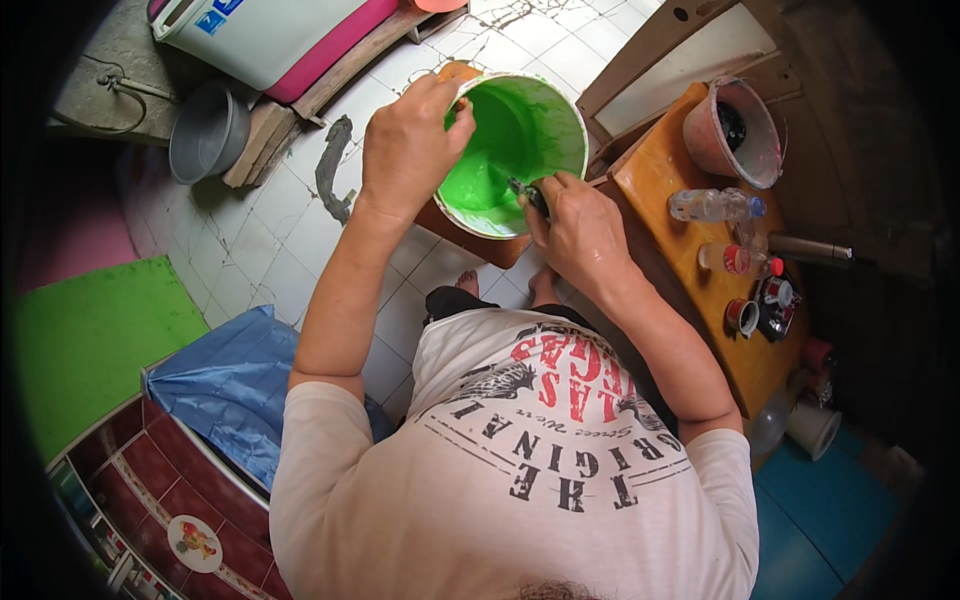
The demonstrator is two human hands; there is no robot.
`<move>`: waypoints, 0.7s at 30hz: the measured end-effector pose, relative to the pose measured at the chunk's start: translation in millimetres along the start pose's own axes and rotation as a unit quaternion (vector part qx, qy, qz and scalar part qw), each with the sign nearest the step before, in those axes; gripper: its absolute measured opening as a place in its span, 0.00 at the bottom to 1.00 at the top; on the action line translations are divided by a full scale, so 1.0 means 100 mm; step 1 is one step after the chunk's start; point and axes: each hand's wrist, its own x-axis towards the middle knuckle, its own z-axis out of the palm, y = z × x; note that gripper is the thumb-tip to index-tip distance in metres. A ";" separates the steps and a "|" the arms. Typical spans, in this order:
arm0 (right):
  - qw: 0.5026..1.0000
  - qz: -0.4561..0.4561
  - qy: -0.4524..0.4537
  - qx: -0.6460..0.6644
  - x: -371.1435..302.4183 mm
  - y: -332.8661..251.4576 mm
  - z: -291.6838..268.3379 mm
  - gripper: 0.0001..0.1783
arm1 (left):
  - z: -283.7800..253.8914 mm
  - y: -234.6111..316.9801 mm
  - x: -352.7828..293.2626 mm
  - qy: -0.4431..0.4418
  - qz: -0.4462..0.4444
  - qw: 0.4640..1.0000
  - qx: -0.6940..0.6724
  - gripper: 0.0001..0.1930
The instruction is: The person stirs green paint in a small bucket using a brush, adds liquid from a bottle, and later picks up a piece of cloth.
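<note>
A white bucket (572, 140) stands in front of me on a small brown wooden stool (470, 232). Bright green liquid like paint (480, 185) lies in it and coats much of its inner wall. My left hand (412, 150) is closed over the bucket's left rim. At the near right rim, my right hand (582, 228) grips a tool with a dark handle (536, 198) and a metal shaft. Its shaft slants down and left into the bucket toward the green liquid. The tool's far end is too unclear to name.
An orange-brown table (650, 180) on the right bears a paint-stained pail (705, 120), clear plastic bottles (705, 205) and small containers. At the upper left are a white and pink cooler box (260, 45) and a grey basin (208, 135). A grey rag (330, 165) lies on the tiled floor.
</note>
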 end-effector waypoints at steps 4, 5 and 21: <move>0.998 0.018 -0.027 0.056 0.01 -0.01 -0.01 0.16 | 0.01 0.02 0.00 0.004 0.006 1.000 -0.001 0.10; 0.997 0.012 -0.024 0.078 0.01 0.00 -0.01 0.16 | 0.01 0.03 0.00 0.004 0.006 1.000 -0.002 0.10; 0.999 -0.021 0.003 -0.046 0.05 0.15 -0.06 0.10 | 0.00 0.05 -0.02 0.014 0.009 1.000 -0.005 0.11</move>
